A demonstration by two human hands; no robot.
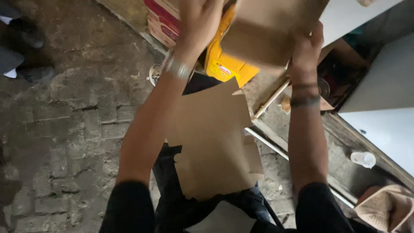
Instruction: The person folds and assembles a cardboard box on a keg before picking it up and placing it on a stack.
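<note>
Above brick floor, both hands raised, cardboard box (top cropped)

Floor: worn grey brick paving, dusty.
On it: flat cardboard sheet, white pipe, small white cup, yellow jerrycan beside stacked cartons.

Top edge cuts off the box and the fingertips of the left hand. Right hand mostly hidden behind the box; its grip not readable. Yellow can partly covered by box and left arm. Flat cardboard hides the lap. Both hands motion-blurred.
</note>
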